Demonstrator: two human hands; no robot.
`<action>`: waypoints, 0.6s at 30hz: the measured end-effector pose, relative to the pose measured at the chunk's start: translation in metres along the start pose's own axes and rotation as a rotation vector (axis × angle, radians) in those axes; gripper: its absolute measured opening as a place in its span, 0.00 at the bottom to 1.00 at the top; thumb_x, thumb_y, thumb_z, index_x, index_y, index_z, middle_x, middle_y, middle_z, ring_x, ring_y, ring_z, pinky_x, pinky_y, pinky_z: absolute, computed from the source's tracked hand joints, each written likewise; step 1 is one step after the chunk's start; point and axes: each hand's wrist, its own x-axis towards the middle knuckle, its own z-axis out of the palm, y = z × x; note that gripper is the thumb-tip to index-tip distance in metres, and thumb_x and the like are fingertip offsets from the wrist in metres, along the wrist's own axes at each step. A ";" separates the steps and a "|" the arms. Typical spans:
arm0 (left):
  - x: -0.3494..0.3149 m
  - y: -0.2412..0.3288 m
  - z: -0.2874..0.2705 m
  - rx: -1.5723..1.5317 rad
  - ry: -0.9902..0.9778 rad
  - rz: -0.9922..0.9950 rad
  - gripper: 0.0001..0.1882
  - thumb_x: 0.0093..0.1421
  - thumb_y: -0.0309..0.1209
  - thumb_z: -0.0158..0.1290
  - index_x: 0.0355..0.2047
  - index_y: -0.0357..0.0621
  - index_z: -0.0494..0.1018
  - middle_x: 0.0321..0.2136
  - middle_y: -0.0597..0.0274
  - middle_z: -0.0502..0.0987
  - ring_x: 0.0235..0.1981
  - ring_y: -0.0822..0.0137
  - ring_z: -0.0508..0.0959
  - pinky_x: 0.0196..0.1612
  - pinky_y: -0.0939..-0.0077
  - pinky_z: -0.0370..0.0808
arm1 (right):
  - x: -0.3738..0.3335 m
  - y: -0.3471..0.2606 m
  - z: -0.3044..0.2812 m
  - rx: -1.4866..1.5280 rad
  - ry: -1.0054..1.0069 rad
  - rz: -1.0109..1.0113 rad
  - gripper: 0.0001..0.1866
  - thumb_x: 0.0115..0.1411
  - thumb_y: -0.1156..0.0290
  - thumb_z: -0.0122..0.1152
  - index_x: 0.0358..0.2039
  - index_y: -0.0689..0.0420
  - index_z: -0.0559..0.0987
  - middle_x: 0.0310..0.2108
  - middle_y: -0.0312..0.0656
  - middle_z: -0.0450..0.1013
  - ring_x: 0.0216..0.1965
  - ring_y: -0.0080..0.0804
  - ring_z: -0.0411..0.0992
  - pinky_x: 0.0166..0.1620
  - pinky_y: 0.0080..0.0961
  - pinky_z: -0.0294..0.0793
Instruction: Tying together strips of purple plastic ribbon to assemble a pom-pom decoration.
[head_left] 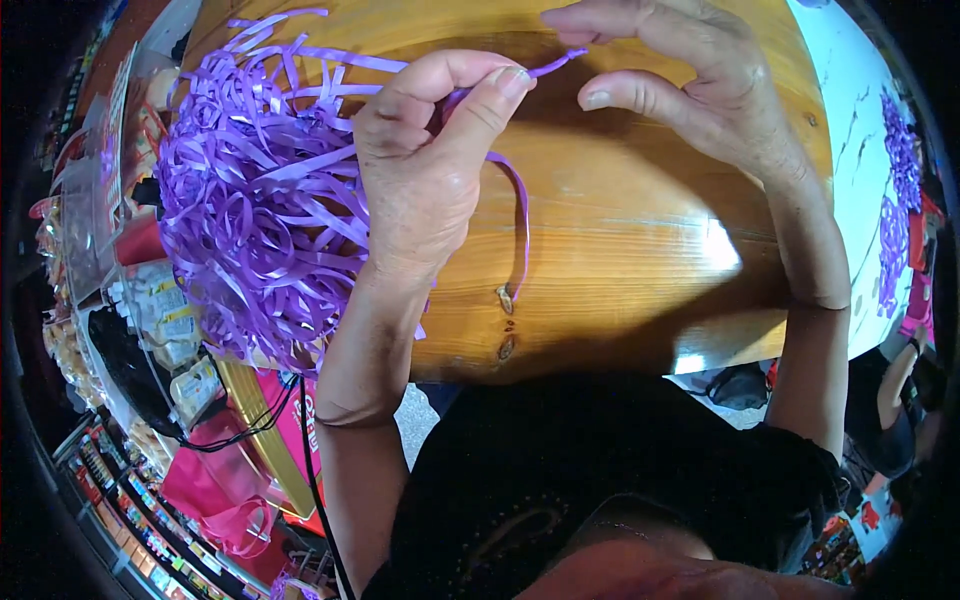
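Observation:
A purple ribbon is pinched between the thumb and fingers of my left hand. Its twisted, narrow end points up and to the right past my thumb tip, while a loose length curls down onto the wooden table. My right hand hovers just right of that twisted end, thumb and fingers apart, with nothing in it. Beside my left hand lies a big tangled heap of purple ribbons, and some strands run behind that hand. My left palm hides part of the held ribbon.
On the left, clear plastic bins and packaged goods line the table's edge. A pink bag is at the lower left. At the right, a white marbled table bears more purple ribbons; a person's arm shows near it.

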 end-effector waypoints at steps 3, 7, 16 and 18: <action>0.000 -0.003 0.003 -0.010 -0.007 0.006 0.03 0.55 0.23 0.56 0.30 0.37 0.77 0.21 0.72 0.74 0.22 0.85 0.67 0.25 0.90 0.62 | -0.005 0.012 0.006 -0.004 0.012 -0.052 0.21 0.47 0.68 0.68 0.42 0.63 0.77 0.33 0.43 0.75 0.34 0.34 0.73 0.38 0.26 0.73; 0.000 -0.006 0.001 0.049 -0.045 -0.006 0.03 0.55 0.24 0.57 0.30 0.38 0.77 0.21 0.72 0.74 0.22 0.84 0.67 0.25 0.90 0.62 | -0.003 0.003 0.003 -0.132 0.005 -0.148 0.15 0.49 0.71 0.67 0.38 0.62 0.78 0.30 0.42 0.75 0.29 0.34 0.72 0.34 0.26 0.72; 0.002 0.002 -0.005 0.345 -0.158 0.229 0.04 0.57 0.26 0.56 0.32 0.40 0.77 0.21 0.76 0.73 0.22 0.85 0.67 0.23 0.91 0.61 | -0.019 0.027 -0.010 -0.058 0.162 -0.032 0.09 0.57 0.80 0.55 0.39 0.65 0.78 0.35 0.42 0.73 0.36 0.28 0.71 0.41 0.18 0.69; 0.007 0.009 -0.005 0.366 -0.161 0.187 0.05 0.57 0.27 0.56 0.32 0.40 0.77 0.20 0.76 0.72 0.21 0.86 0.66 0.22 0.91 0.59 | -0.029 0.029 -0.026 0.175 0.410 0.018 0.10 0.58 0.82 0.52 0.40 0.68 0.77 0.38 0.46 0.73 0.38 0.31 0.72 0.43 0.21 0.70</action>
